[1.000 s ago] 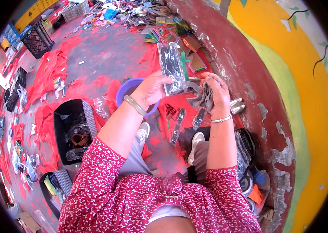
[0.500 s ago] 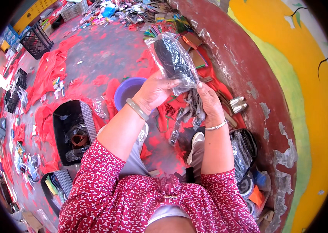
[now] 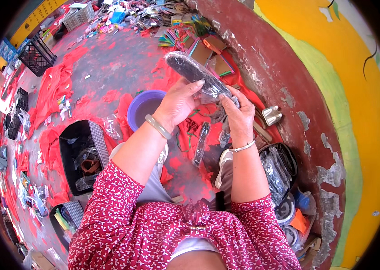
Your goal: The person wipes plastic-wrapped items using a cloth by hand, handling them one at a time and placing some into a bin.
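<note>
While both forearms reach up from the lower edge of the head view, the two hands meet over the floor in front of the body. Left hand (image 3: 178, 104): thumb laid along the upper face of a long dark wrapped item (image 3: 191, 68) in clear plastic, other fingers curled beneath; grip narrow, item held. Item is off the floor, tilted, its far end pointing up and left, its near end at the right hand. Right hand (image 3: 240, 114): fingers narrowed around a bunched grey cloth (image 3: 219, 116), thumb against the near end of the item; part of the cloth hangs below the palm. Exact contact of the right fingertips beneath the plastic: cannot tell.

Surroundings: a purple basin (image 3: 131, 113) stands just beside the left forearm. Below the hands, a second wrapped item (image 3: 202, 143) lies on the floor, near a pale shoe (image 3: 224, 167). Left of the forearm, a black box with a checkered side (image 3: 98, 140) contains plastic-wrapped things and a brown piece (image 3: 91, 166). Right of the right forearm, a rounded black container (image 3: 294, 164) holds more wrapped things. A shiny pale object (image 3: 271, 115) lies by the dark red wall (image 3: 262, 63). Red cloth (image 3: 55, 96) is spread over the floor.
</note>
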Demonstrator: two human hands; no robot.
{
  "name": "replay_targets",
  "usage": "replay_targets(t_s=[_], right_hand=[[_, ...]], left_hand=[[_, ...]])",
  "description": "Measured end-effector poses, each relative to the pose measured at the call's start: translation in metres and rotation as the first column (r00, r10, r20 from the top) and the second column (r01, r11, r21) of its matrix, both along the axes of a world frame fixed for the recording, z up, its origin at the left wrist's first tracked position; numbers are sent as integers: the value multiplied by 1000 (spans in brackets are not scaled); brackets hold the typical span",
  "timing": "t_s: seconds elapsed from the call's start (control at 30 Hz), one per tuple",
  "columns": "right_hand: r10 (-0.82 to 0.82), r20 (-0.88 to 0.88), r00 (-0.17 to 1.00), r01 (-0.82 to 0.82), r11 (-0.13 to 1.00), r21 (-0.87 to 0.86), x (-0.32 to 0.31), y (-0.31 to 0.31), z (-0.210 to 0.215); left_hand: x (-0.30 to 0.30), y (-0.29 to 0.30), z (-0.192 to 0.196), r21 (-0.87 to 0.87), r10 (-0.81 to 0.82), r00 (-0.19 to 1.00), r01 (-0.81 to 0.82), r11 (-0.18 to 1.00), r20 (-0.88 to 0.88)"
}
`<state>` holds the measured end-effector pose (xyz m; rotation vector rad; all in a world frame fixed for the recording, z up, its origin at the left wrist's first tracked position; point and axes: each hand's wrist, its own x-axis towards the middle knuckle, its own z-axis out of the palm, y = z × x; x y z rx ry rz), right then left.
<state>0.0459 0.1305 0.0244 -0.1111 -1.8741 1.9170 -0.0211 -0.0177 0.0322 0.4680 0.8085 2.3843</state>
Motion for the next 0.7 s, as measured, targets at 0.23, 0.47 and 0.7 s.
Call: replay_targets(t_s=[0.23, 0.47, 0.7], right_hand=[[209, 133, 969, -144, 912, -383, 1, -1, 6], [331, 171, 928, -239, 880, -410, 2, -3, 6], [359, 181, 916, -303, 912, -277, 2, -6, 6]], left_hand=[[-7, -6, -11, -21, 151, 985, -153, 988, -80], [0, -14, 0, 16, 115, 987, -114, 993, -115], [-6, -14, -11, -25, 108, 985, -112, 993, -138]])
